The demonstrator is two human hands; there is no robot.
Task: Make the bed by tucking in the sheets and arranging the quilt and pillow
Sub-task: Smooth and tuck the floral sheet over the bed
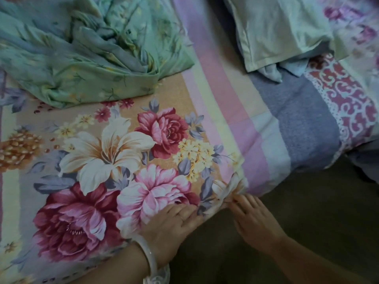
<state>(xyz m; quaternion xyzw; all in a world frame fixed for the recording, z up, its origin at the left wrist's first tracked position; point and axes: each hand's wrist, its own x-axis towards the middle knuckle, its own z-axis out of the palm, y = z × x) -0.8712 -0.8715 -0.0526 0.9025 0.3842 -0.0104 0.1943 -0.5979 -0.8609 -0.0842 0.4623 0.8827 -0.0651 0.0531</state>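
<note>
A floral bed sheet (114, 152) with large red, pink and white flowers covers the mattress, with pastel stripes along its right side. My left hand (174, 224) lies flat on the sheet at the near bed edge, fingers together, a pale bangle on the wrist. My right hand (252, 218) is beside it, its fingertips pinching a small fold of the sheet at the edge. A crumpled green quilt (78, 50) lies bunched at the far left. A pale green pillow (283, 31) rests at the far right.
A blue-grey band and a red-and-white patterned border (348, 103) run across the sheet under the pillow. A purple floral cloth (352, 23) lies at the top right. Dark floor (307, 232) shows beside the bed at the lower right.
</note>
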